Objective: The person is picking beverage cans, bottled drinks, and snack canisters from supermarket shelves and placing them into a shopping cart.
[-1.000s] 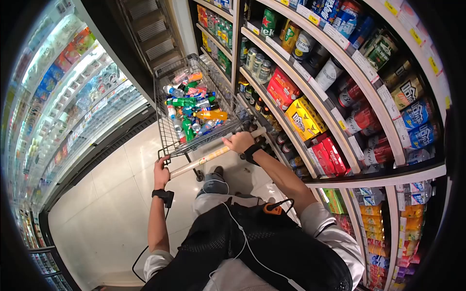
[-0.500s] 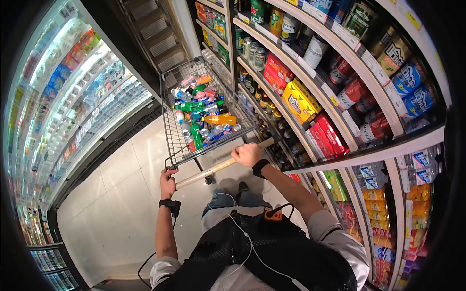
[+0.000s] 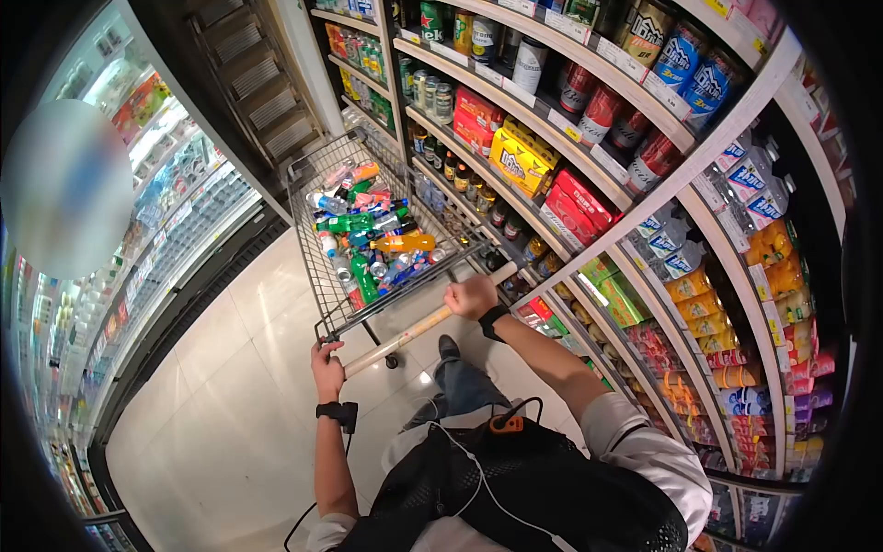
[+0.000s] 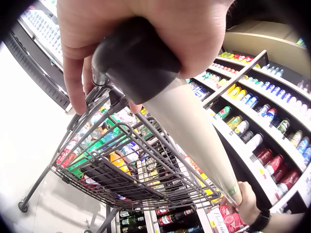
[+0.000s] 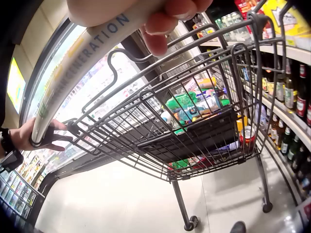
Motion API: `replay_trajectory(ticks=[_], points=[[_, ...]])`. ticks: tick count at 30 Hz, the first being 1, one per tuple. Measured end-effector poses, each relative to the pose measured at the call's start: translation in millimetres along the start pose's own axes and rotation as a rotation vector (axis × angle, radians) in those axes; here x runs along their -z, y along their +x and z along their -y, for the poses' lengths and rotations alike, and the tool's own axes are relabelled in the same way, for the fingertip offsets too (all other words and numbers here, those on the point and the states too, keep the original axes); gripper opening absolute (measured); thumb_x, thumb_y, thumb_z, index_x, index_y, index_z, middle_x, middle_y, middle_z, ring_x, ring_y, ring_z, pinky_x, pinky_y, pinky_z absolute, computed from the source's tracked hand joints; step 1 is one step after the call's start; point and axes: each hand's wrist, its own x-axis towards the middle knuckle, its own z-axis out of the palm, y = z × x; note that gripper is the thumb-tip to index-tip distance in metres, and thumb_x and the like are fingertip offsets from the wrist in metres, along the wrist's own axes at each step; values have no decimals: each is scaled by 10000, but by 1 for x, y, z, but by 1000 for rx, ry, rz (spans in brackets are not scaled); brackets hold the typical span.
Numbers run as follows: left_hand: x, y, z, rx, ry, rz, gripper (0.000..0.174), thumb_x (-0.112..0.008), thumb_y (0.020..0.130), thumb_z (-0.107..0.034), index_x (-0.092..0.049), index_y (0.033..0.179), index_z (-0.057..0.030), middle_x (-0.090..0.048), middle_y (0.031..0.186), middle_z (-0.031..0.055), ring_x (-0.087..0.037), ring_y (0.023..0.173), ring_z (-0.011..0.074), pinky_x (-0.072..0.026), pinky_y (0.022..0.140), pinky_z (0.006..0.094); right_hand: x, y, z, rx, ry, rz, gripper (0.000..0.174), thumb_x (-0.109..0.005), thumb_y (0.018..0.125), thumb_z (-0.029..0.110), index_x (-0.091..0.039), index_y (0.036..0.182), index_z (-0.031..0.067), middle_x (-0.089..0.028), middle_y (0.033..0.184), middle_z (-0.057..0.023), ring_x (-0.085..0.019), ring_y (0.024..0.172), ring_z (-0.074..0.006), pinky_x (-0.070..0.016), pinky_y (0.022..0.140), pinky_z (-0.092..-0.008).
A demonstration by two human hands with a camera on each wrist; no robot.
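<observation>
Both hands are on the pale bar handle (image 3: 400, 342) of a wire shopping cart (image 5: 192, 137). My left hand (image 3: 326, 370) holds its left end, laid over the black end cap (image 4: 138, 60), with some fingers stretched forward beside it. Farther right, my right hand (image 3: 471, 298) grips the bar with curled fingers. Printed letters on the handle show beside this hand in the right wrist view. Inside the basket lies a loose pile of bottles and cans, among them an orange bottle (image 3: 405, 244) and green bottles (image 3: 349, 223).
A lit cooler (image 3: 184, 235) runs along the left. Shelves on the right carry beer cans (image 3: 598, 112), a yellow carton (image 3: 522, 156), a red carton (image 3: 578, 207) and bottled drinks (image 3: 671, 253). Brown slatted steps (image 3: 262, 87) stand beyond the cart. Pale floor tiles (image 3: 212, 396) lie between cooler and shelves.
In the head view the right-hand shelves have shifted left, bringing more bottled drinks into view. The feet have changed stance. Both hands have stayed on the handle.
</observation>
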Motion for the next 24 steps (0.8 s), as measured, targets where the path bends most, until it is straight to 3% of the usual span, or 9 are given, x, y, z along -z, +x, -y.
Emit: replay_trajectory(ticks=[3,13,15,16,17,18,21,23,24], points=[[-7,-10,-6,5,19,24,403,-430,714,95,-717,954,-53,-472,1326,192,-515,1192,351,-414,996,353,8,-14,-6,-23,-87,88,319,-561,807,302,-591,535,137,-572,502,-96,-560,463,-304,-431,532,-435],[-7,-81,0,-61,60,31,372,-456,725,82,-716,950,-60,-467,1328,197,-517,1187,353,-426,967,354,24,-87,7,36,-105,-133,261,-591,770,250,-585,536,135,-551,471,-105,-551,435,-314,-486,558,-412],[-12,-84,-5,-65,38,83,339,-474,748,61,-714,955,-60,-461,1336,205,-510,1197,358,-420,977,364,34,-106,9,-74,-122,-102,298,-586,771,264,-584,505,129,-548,464,-120,-548,434,-322,-487,561,-411],[-15,-86,-5,-97,39,129,339,-474,748,61,-714,955,-60,-461,1336,205,-510,1197,358,-420,977,364,40,-112,9,-136,-100,23,283,-548,779,315,-622,571,139,-584,515,-125,-580,493,-317,-479,567,-400],[-11,-87,3,-47,29,125,323,-477,760,55,-712,954,-55,-457,1339,208,-507,1203,360,-419,981,371,49,-115,20,-175,-137,73,319,-531,795,312,-609,547,128,-572,499,-125,-569,474,-322,-477,564,-408],[-9,-86,9,3,22,121,308,-481,771,48,-709,953,-50,-452,1343,211,-503,1210,362,-418,985,379,54,-117,28,-194,-131,40,343,-527,806,310,-597,524,128,-554,477,-119,-552,453,-326,-460,536,-419],[-6,-94,11,-73,85,132,284,-474,795,30,-701,956,-27,-442,1353,212,-470,1248,356,-368,1038,391,41,-128,19,-155,-83,30,263,-560,803,360,-658,616,203,-558,488,-52,-529,439,-273,-430,603,-375],[4,-100,17,-99,143,122,278,-470,804,17,-698,958,-21,-443,1351,207,-452,1264,340,-338,1059,385,35,-130,25,-103,-98,-10,282,-566,807,356,-653,599,188,-541,468,-54,-529,450,-264,-419,584,-369],[10,-103,19,-77,124,116,278,-467,807,11,-698,959,-22,-447,1346,203,-446,1267,330,-328,1061,378,39,-128,33,-89,-67,-55,365,-547,806,324,-616,510,122,-541,461,-89,-537,452,-292,-430,562,-387]])
